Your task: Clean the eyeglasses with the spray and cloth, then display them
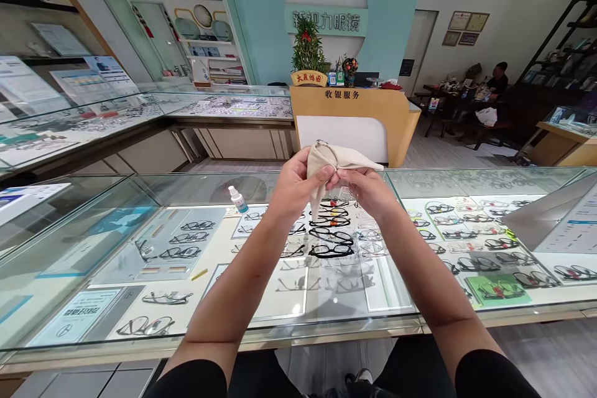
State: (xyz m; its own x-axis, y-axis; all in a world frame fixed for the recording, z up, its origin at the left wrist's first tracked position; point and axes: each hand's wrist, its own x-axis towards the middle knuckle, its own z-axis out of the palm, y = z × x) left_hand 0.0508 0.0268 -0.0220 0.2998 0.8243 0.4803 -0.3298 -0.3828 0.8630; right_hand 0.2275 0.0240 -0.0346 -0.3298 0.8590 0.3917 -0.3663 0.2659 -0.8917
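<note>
Both hands are raised over the glass display case, close together. My left hand is closed on a cream cloth, its thumb pressing the fabric. A thin metal frame, seemingly a pair of glasses, shows at the cloth's upper left, partly wrapped in it. My right hand pinches the cloth and the frame near the middle, touching the left fingertips. One end of the fabric points right, another hangs below the left hand. Most of the frame is hidden by cloth and fingers.
A white and blue bottle stands on the glass case left of the hands. Rows of glasses lie inside it. Beyond are a wooden counter with a plant, and a seated person at the far right.
</note>
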